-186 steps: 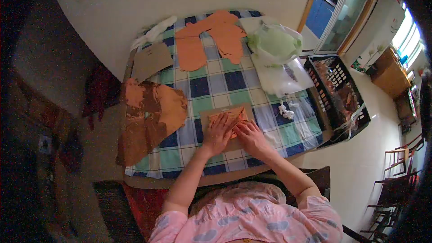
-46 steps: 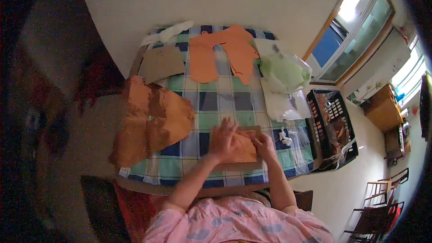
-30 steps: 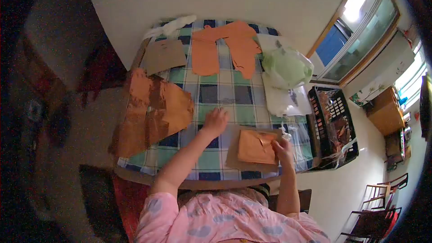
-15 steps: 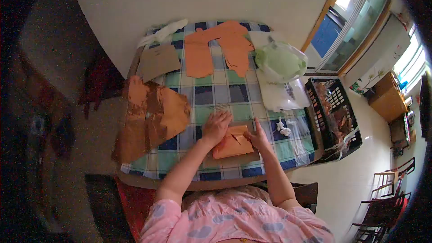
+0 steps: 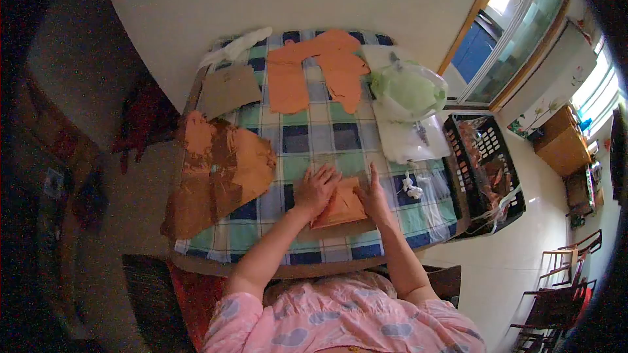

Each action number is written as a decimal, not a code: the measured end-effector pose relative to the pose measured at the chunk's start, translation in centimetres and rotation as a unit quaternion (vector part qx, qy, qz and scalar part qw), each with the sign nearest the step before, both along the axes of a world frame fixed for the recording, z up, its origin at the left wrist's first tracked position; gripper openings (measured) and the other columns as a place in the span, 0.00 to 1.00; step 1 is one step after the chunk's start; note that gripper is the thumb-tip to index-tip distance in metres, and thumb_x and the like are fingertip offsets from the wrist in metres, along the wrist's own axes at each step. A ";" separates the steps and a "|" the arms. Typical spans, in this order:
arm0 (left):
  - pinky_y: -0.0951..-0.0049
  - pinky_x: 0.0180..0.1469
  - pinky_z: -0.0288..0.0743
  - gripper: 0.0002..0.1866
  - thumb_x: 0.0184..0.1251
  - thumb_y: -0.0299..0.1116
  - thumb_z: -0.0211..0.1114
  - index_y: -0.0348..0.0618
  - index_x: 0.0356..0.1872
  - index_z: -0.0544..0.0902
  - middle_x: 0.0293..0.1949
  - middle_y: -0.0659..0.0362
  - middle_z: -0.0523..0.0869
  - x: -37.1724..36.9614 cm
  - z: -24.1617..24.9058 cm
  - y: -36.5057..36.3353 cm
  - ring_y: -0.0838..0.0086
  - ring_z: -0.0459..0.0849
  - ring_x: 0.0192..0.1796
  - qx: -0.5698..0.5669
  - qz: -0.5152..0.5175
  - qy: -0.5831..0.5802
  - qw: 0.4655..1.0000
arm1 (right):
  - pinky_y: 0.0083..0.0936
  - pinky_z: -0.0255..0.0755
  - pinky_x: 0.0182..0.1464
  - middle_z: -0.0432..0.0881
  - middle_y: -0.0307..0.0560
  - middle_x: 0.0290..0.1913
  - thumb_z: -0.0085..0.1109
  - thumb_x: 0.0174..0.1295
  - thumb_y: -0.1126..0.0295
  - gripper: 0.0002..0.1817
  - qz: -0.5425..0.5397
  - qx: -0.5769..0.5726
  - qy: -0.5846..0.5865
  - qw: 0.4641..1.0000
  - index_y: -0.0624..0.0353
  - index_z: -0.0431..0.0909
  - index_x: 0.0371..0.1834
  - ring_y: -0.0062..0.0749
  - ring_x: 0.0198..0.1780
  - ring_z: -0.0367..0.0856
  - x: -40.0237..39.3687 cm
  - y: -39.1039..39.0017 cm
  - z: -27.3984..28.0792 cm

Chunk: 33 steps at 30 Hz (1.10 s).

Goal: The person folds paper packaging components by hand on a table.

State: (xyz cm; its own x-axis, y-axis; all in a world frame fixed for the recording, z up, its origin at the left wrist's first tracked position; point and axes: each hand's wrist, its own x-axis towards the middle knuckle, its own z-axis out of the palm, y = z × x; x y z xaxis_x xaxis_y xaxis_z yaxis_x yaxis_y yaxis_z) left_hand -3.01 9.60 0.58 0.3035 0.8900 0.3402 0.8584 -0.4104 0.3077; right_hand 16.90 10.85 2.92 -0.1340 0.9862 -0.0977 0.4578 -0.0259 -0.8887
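A folded orange piece (image 5: 345, 206) lies near the table's front edge, over a brown flat piece (image 5: 327, 230) that shows below it. My left hand (image 5: 318, 188) rests flat on its left side with the fingers apart. At its right edge is my right hand (image 5: 375, 197), thumb toward the orange piece and fingers stretched out forward. More orange pieces (image 5: 288, 82) are spread at the back of the table. To the left lies a large orange-brown sheet (image 5: 239, 163), partly see-through.
The table has a checked cloth (image 5: 294, 137). A brown board (image 5: 230, 90) lies back left. At the right are a green plastic bag (image 5: 407, 91), a crumpled white scrap (image 5: 412, 186) and a black crate (image 5: 487, 176) beside the table.
The slit-like crease on the folded orange piece no longer shows. My right hand has shifted slightly, its fingers now pointing more straight forward. My left hand has barely moved.
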 end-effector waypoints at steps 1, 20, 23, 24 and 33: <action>0.46 0.69 0.53 0.20 0.64 0.35 0.54 0.50 0.57 0.76 0.64 0.56 0.71 0.0 -0.3 0.0 0.63 0.64 0.69 0.001 0.004 0.001 1.000 | 0.32 0.68 0.55 0.70 0.62 0.60 0.64 0.55 0.72 0.43 0.026 0.026 -0.067 0.997 0.52 0.50 0.73 0.45 0.60 0.71 0.0 -0.8 1.7; 0.58 0.63 0.63 0.18 0.68 0.34 0.52 0.41 0.57 0.75 0.58 0.50 0.75 -3.4 0.9 -0.5 0.57 0.72 0.61 -0.017 0.081 -0.359 0.930 | 0.44 0.52 0.71 0.65 0.53 0.67 0.46 0.55 0.75 0.30 0.361 0.343 -0.236 0.834 0.56 0.65 0.66 0.46 0.70 0.61 0.8 -5.2 4.0; 0.63 0.60 0.66 0.20 0.67 0.33 0.54 0.37 0.58 0.71 0.56 0.48 0.76 -5.3 -0.7 -3.5 0.57 0.74 0.59 0.082 0.247 -0.485 0.835 | 0.44 0.51 0.72 0.65 0.53 0.68 0.44 0.56 0.76 0.30 0.316 0.332 -0.176 0.871 0.56 0.64 0.67 0.47 0.70 0.61 0.0 -4.4 5.2; 0.64 0.60 0.65 0.21 0.67 0.33 0.55 0.37 0.58 0.71 0.56 0.49 0.77 -5.0 0.5 -5.5 0.57 0.74 0.59 0.043 0.275 -0.534 0.798 | 0.44 0.51 0.72 0.65 0.54 0.68 0.43 0.56 0.77 0.30 0.299 0.334 -0.154 0.880 0.56 0.64 0.67 0.47 0.70 0.61 -0.3 -4.2 5.8; 0.57 0.58 0.73 0.29 0.70 0.54 0.49 0.45 0.63 0.65 0.61 0.52 0.72 2.6 -10.5 0.6 0.60 0.74 0.60 -0.175 0.016 -0.776 0.605 | 0.40 0.61 0.68 0.71 0.57 0.62 0.47 0.51 0.86 0.30 0.271 0.349 -0.163 0.882 0.61 0.70 0.61 0.49 0.66 0.67 -2.4 -5.4 8.4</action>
State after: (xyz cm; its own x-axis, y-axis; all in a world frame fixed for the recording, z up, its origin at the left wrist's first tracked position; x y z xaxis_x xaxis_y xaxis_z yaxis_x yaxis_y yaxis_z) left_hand -0.39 10.23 -9.96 -0.1596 0.9870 -0.0190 -0.5712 -0.0766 0.8172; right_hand 14.47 5.47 11.36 -0.6815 0.6215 0.3865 0.4696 0.7764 -0.4204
